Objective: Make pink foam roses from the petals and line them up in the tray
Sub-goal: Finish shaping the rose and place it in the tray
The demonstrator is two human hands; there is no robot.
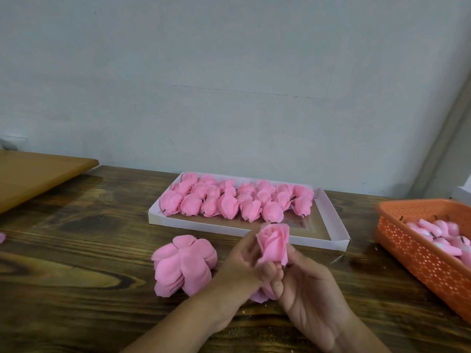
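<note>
I hold a pink foam rose (274,244) upright in front of me, between both hands. My left hand (240,270) curls round its left side and my right hand (304,284) pinches its base from below. More pink foam shows under my fingers. A stack of flat pink petals (183,264) lies on the wooden table to the left of my hands. Behind them stands a white cardboard tray (334,226) with several finished roses (237,198) lined up in rows in its far half.
An orange perforated basket (418,253) at the right edge holds several pink rose buds on short stems. A brown board (38,171) lies at the back left. A small pink scrap (2,237) sits at the table's left edge. A pale wall rises behind the table.
</note>
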